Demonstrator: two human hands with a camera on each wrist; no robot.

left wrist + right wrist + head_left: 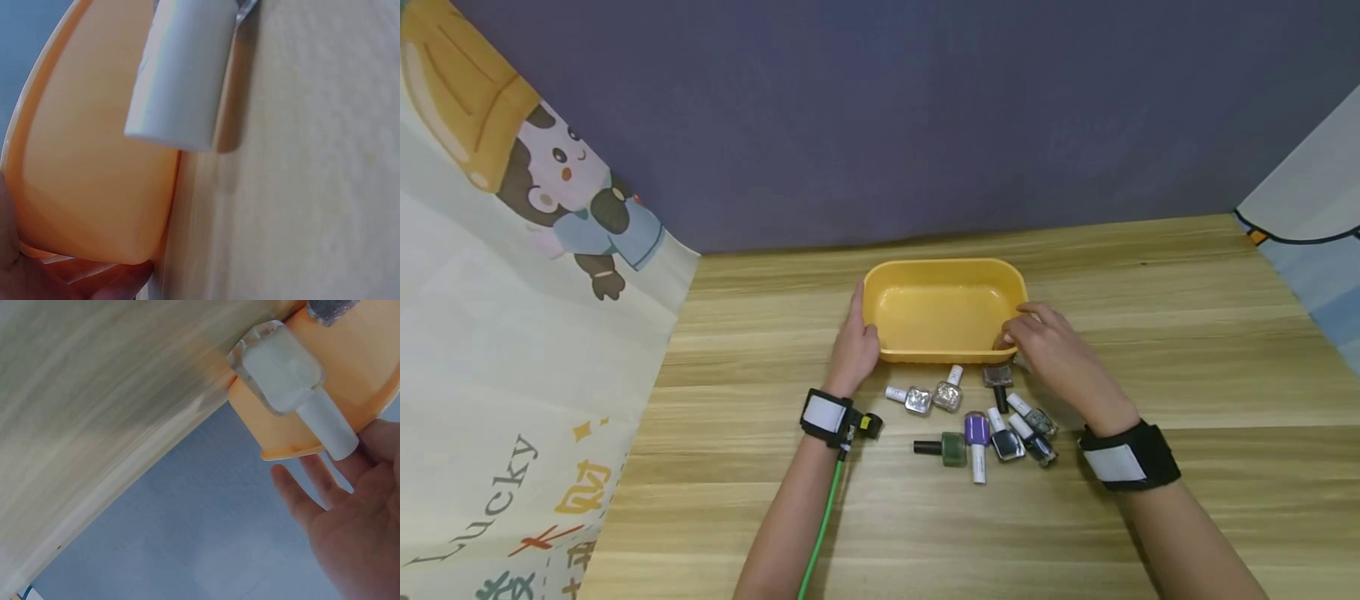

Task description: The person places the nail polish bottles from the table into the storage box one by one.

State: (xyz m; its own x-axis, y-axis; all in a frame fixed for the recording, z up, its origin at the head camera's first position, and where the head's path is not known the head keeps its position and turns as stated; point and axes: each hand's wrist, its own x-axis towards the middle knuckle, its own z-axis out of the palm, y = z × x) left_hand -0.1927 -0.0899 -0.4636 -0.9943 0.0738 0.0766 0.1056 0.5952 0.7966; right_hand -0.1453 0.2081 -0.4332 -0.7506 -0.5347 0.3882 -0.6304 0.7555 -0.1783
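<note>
A yellow plastic basin (947, 310) stands on the wooden table. My left hand (855, 343) grips its left end, thumb at the rim and fingers curled around the outer wall in the left wrist view. At the front right corner, my right hand (1048, 346) holds the rim between thumb and fingers. In the right wrist view, a pale nail polish bottle (281, 372) with a white cap overlaps that corner. Close in front of the basin lie a silver glitter bottle (917, 400), a gold glitter bottle (947, 395) and a brown glitter bottle (997, 377).
Nearer me lie a green nail polish bottle (953, 448), a purple one (977, 429) and several dark ones, including a navy bottle (1007, 445). A dark blue backdrop (955, 125) rises behind the table (737, 350). A green cable (822, 525) runs along my left forearm.
</note>
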